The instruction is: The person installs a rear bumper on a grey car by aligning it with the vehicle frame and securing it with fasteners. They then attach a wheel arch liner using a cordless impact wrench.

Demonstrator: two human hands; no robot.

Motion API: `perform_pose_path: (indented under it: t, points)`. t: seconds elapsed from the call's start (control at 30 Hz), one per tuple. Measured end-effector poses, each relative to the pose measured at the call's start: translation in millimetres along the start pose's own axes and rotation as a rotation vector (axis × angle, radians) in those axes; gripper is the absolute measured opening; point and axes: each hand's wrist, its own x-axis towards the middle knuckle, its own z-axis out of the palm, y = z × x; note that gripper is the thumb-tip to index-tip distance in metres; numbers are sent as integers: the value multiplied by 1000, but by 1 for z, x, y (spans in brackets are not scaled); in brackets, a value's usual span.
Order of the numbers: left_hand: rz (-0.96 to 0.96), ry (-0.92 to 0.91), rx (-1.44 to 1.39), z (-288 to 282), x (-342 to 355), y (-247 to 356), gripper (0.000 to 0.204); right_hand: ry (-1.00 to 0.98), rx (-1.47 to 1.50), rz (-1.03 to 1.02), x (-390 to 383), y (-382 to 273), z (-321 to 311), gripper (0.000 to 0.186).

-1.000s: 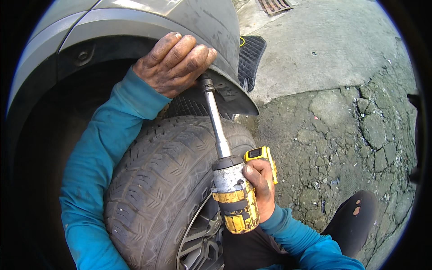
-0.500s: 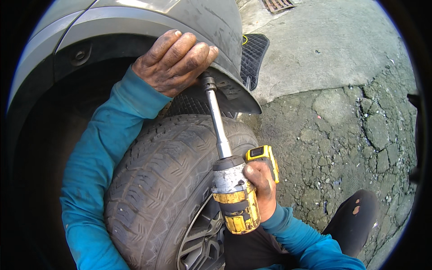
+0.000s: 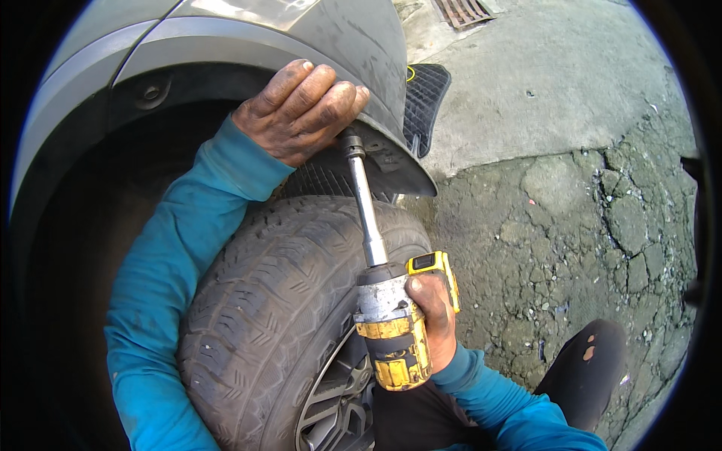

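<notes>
A yellow, black and silver cordless impact wrench (image 3: 391, 331) is gripped in my right hand (image 3: 434, 304), with its battery pack (image 3: 434, 264) to the right. From its nose a long chrome extension (image 3: 366, 207) runs up to a dark socket (image 3: 352, 144). The socket's tip meets the underside of the grey bumper's wheel-arch edge (image 3: 395, 154), and the fastener there is hidden. Just above and left of the socket, my left hand (image 3: 304, 113) is curled over that edge; its fingertips and thumb are mostly out of sight.
Below my hands a worn black tyre (image 3: 263, 301) with a spoked alloy wheel (image 3: 338, 398) juts out from the wheel arch. Beyond the bumper lies a black quilted mat (image 3: 427, 105). Cracked concrete (image 3: 556, 248) spreads to the right, with a rusty drain grate (image 3: 461, 11) at the far side. My knee (image 3: 583, 368) is at lower right.
The view has shifted slightly, so the car, tyre and left hand appear a little lower and further right. Both hands keep their grips, and the socket stays at the bumper edge.
</notes>
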Motion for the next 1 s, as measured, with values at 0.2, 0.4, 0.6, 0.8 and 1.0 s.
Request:
perform_pose_path:
  t: [0.2, 0.4, 0.6, 0.8, 1.0]
  points:
    - [0, -24, 11, -3, 2, -1, 79, 45, -88, 7, 2, -8, 7, 80]
    - [6, -25, -7, -3, 2, -2, 81, 80, 12, 13, 3, -5, 7, 79]
    - [-1, -10, -1, -2, 3, -2, 82, 46, 23, -23, 4, -3, 6, 78]
    - [-10, -39, -27, -3, 2, -1, 81, 50, 15, -19, 5, -4, 4, 77]
    - [-24, 6, -6, -2, 5, -2, 75, 5, -18, 8, 10, -11, -4, 75]
